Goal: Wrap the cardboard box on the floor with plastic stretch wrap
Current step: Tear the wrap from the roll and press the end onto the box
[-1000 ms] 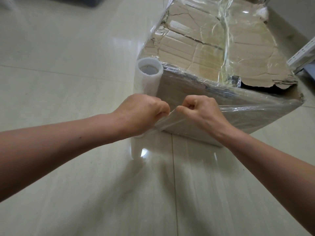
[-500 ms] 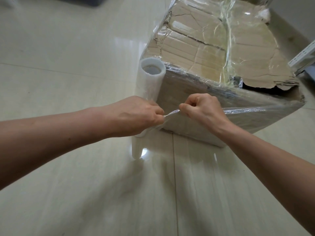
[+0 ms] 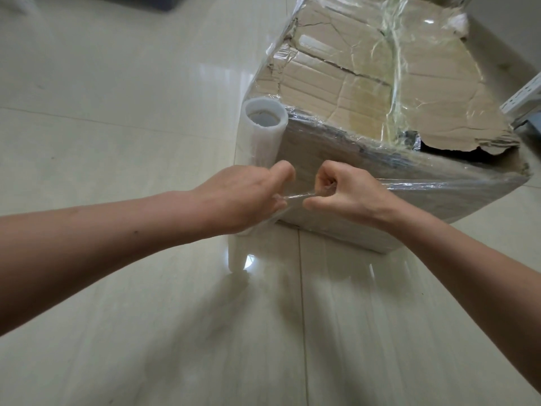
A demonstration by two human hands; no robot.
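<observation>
A torn brown cardboard box (image 3: pixel 360 92) stands on the tiled floor, covered in shiny clear stretch wrap. A white roll of stretch wrap (image 3: pixel 262 136) stands upright at the box's near left corner. My left hand (image 3: pixel 243 197) is closed in front of the roll, hiding its middle. My right hand (image 3: pixel 342 191) is a fist against the box's near side. Between the two hands a thin twisted strand of film (image 3: pixel 295 196) is stretched tight, and each hand pinches one end of it.
Glossy pale floor tiles (image 3: pixel 146 317) spread to the left and in front. A white perforated metal rail (image 3: pixel 524 98) pokes in at the right edge. A dark object (image 3: pixel 164 2) lies at the top left, far from the box.
My hands have moved apart. The film between them has gone from a bunched sheet to a thin taut strand. The roll and box stay where they were.
</observation>
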